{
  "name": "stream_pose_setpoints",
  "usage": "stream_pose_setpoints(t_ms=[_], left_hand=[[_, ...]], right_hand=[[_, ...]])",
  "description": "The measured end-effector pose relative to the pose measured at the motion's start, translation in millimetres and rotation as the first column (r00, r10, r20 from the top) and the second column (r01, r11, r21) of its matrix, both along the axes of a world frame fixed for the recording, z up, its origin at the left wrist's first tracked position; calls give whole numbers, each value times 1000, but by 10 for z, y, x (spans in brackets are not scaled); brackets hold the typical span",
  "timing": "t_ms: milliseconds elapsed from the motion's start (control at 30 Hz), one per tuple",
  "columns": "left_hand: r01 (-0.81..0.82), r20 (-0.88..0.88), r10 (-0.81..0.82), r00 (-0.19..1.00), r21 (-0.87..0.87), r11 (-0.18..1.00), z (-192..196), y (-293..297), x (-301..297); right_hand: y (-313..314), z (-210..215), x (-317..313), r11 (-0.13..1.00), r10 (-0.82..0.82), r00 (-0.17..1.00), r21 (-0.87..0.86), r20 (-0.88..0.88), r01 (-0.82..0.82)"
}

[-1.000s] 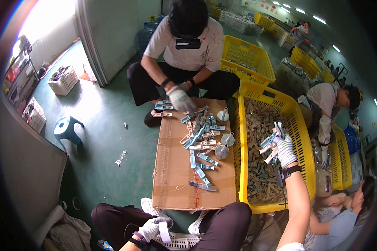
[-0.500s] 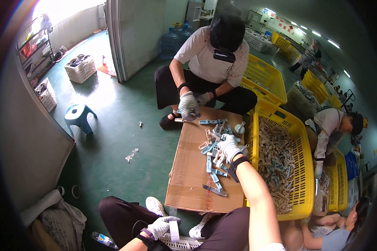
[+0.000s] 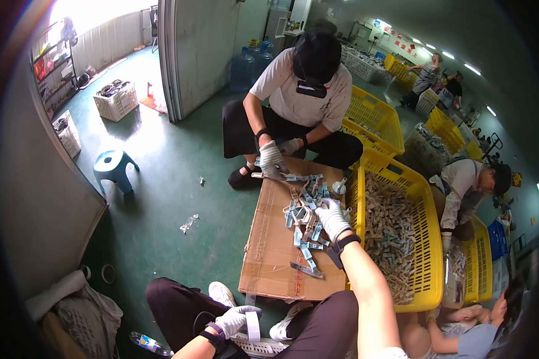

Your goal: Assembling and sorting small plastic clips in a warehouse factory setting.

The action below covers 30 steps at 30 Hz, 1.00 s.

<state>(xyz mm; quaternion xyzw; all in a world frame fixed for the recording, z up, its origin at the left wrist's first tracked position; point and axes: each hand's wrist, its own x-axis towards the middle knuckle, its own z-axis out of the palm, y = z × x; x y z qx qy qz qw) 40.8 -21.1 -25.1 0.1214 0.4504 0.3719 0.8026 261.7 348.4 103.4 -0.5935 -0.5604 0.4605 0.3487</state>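
My right hand [image 3: 333, 218], in a striped white glove, reaches into a heap of blue and beige plastic clips [image 3: 306, 246]. Its fingers curl down over a clip there, partly hiding it. Under the heap is a brown cardboard sheet [image 3: 263, 254]. My left hand [image 3: 230, 322], gloved too, is held low by my knee. It grips a white strip [image 3: 253, 326] that sticks up past the fingers. On the cardboard's near part lies a dark flat blade-like tool [image 3: 306, 271]. A small whitish round container [image 3: 339, 186] stands by the heap's far right.
Across the cardboard a co-worker [image 3: 305, 90] squats, gloved hands at its far edge. A yellow crate [image 3: 432, 239] full of clips stands at the right, another person [image 3: 464, 185] beyond it. A blue stool [image 3: 114, 169] and a plastic bottle [image 3: 150, 343] are at the left.
My right hand has shifted slightly and some clips in the heap lie differently. The co-worker's hand has moved a little nearer the heap. My left hand still keeps the white strip.
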Motion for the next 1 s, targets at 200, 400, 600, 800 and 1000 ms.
stream_pose_setpoints(t_ms=[200,400,600,800,1000], left_hand=[[28,-84,-30,996,-21,999,440,-2,44],[8,-156,4,988,78,997,432,-91,73],[21,-240,20,971,168,986,117,-139,3],[-27,-264,78,961,190,981,240,-101,96],[8,-415,74,907,193,981,706,-188,159]], right_hand=[[-716,-152,440,972,232,973,-39,-21,-232],[-1579,-158,654,878,314,904,-274,-291,-394],[-2024,-141,568,948,213,904,-144,-371,-283],[-2409,-942,357,980,192,977,79,-89,-185],[-2816,-1135,62,993,20,995,110,102,-31]])
